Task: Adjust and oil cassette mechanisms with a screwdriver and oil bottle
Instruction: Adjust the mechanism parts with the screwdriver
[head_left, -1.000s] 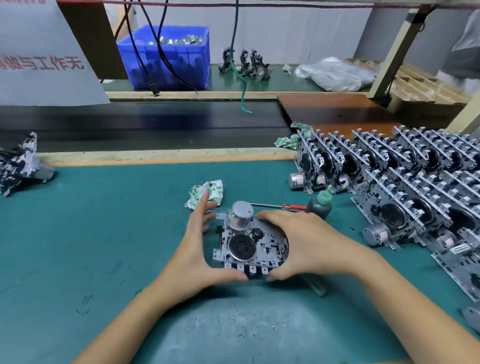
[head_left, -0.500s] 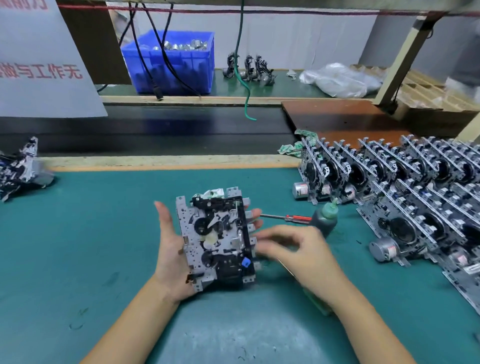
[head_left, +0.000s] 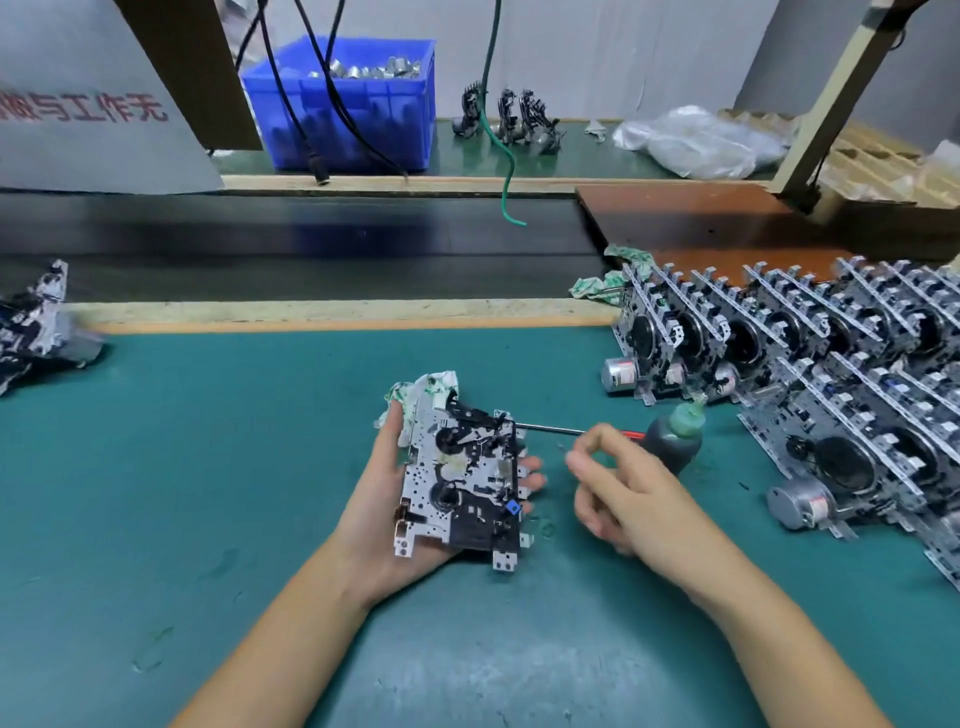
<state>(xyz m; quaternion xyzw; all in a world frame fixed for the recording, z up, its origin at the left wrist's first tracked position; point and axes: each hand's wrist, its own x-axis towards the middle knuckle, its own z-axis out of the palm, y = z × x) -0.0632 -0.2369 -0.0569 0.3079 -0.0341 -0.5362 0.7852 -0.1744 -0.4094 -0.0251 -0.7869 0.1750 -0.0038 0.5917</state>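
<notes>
A cassette mechanism (head_left: 462, 478) lies plate side up in my left hand (head_left: 374, 499), with the thumb on its left edge and the fingertips curling round its right edge. My right hand (head_left: 634, 499) hovers just right of it, its fingers loosely curled and holding nothing. Beyond its fingertips a screwdriver (head_left: 550, 428) with a red handle lies flat on the green mat (head_left: 208, 467). Beside the handle stands a dark oil bottle (head_left: 672, 449) with a green cap.
Rows of several upright mechanisms (head_left: 831, 364) fill the right side of the mat. A crumpled cloth (head_left: 431, 387) lies behind the held mechanism. Another mechanism (head_left: 36, 332) sits at the left edge. A black belt (head_left: 260, 244), a blue bin (head_left: 353, 119) and a hanging green cable (head_left: 506, 171) lie beyond.
The mechanism was turned over from motor side up to plate side up and now rests in my left hand alone. My right hand let go and moved right, toward the screwdriver.
</notes>
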